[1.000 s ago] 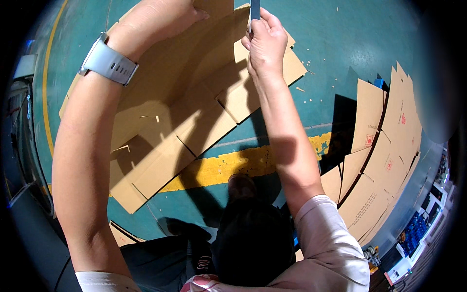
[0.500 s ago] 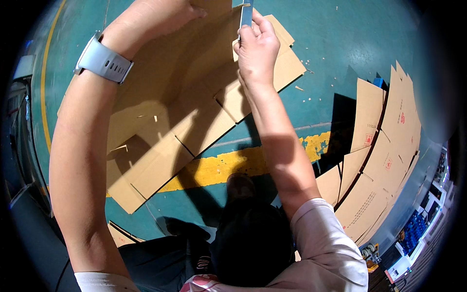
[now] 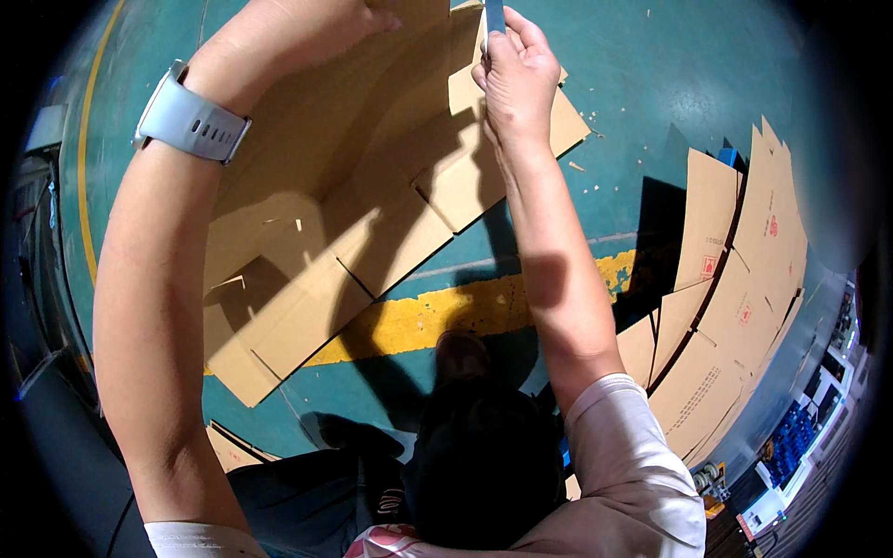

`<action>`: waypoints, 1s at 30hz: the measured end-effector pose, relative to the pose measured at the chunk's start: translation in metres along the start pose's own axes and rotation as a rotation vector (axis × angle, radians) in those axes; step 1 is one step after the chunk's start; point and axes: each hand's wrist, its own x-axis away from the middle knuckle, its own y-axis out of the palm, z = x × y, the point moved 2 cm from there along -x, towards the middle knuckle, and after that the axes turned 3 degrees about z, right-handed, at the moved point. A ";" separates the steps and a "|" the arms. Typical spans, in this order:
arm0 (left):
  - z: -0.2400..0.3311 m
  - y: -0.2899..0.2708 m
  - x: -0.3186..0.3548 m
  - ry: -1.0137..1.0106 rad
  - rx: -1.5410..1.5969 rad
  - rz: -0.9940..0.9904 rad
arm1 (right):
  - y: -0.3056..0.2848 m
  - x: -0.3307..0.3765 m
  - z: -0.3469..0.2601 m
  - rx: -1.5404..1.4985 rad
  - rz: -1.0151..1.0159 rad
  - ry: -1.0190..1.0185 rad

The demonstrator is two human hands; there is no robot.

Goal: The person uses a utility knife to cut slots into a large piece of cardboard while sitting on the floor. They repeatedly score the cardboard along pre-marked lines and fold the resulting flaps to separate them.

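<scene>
A brown cardboard sheet with slotted flaps lies opened out, one panel rising at the top. My right hand is closed around a flat grey metal strip like a blade, its far end cut off by the top edge. This hand is over the cardboard's upper right end. My left hand, below a pale watch on the wrist, reaches over the raised panel. Only its thumb side shows; the other fingers are hidden, so whether it grips the panel is unclear.
More flat cardboard sheets with red print are stacked at the right. Small cardboard scraps dot the green floor. A worn yellow line crosses beneath the sheet, near my shoe. Equipment stands along the far right.
My right hand has shifted right and slightly down with the metal strip, and less of the strip shows. My left arm has barely moved.
</scene>
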 end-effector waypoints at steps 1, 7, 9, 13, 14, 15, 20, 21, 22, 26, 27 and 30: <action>0.000 0.000 -0.001 0.011 0.017 -0.004 | 0.000 0.000 0.000 0.001 0.007 -0.003; 0.002 0.000 -0.002 0.028 0.056 0.003 | 0.002 0.003 -0.002 -0.048 0.001 0.024; 0.001 0.000 -0.001 0.033 0.070 0.009 | 0.004 0.005 -0.002 -0.055 0.008 0.031; 0.001 0.001 -0.002 0.040 0.052 0.000 | 0.005 0.008 -0.002 -0.080 0.030 0.041; 0.000 0.001 -0.003 0.043 0.045 -0.004 | 0.005 0.009 -0.002 -0.090 0.029 0.045; 0.000 0.002 -0.004 0.046 0.039 -0.008 | 0.005 0.010 -0.002 -0.095 0.031 0.044; -0.002 0.004 -0.005 0.030 0.032 -0.005 | 0.006 0.016 -0.008 -0.106 0.032 0.023; -0.003 0.003 -0.004 0.050 0.054 -0.003 | 0.007 0.019 -0.008 -0.102 0.031 0.024; -0.005 0.004 -0.004 0.054 0.048 0.002 | 0.010 0.023 -0.008 -0.100 0.029 0.026; -0.004 0.004 -0.003 0.057 0.043 0.014 | 0.009 0.022 -0.007 -0.081 0.013 0.021; -0.002 0.003 -0.003 0.056 0.047 0.015 | 0.008 0.019 -0.004 -0.055 0.007 0.001; 0.001 0.001 -0.004 0.037 0.051 -0.002 | 0.005 0.007 0.003 -0.009 0.001 -0.033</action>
